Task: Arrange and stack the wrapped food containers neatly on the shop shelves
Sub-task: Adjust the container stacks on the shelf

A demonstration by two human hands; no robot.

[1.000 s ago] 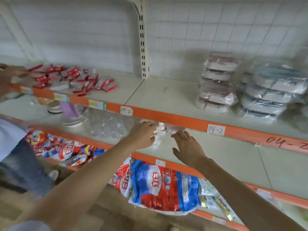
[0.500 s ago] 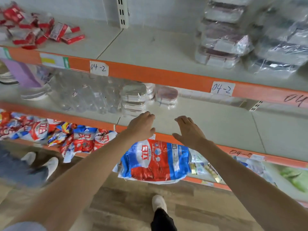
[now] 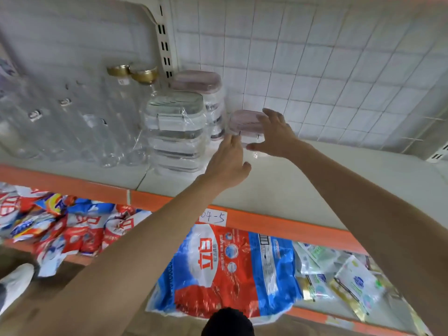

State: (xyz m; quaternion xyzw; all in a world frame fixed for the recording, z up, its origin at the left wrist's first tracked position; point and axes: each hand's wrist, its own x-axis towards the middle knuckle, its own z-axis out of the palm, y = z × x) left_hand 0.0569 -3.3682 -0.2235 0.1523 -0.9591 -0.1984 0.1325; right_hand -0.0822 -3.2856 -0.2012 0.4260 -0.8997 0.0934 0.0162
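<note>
A small wrapped container with a pink lid (image 3: 243, 123) stands near the back of the cream shelf (image 3: 315, 180). My right hand (image 3: 275, 135) reaches over its right side with fingers spread, touching or just above it. My left hand (image 3: 229, 163) is at its front left, fingers extended, close to its wrap. To the left stands a stack of clear wrapped containers (image 3: 175, 134), with a taller stack of pink-lidded containers (image 3: 206, 98) behind it. Neither hand grips anything.
Clear glass bottles (image 3: 116, 117), two with gold caps, crowd the shelf's left part. An orange shelf edge (image 3: 278, 224) carries a "04-5" label. Below lie detergent bags (image 3: 225, 270) and small packets (image 3: 349, 280). A white grid panel backs the shelf.
The view dropped to the lower shelf. Both hands moved forward from the shelf's front edge to the small pink-lidded container at the back.
</note>
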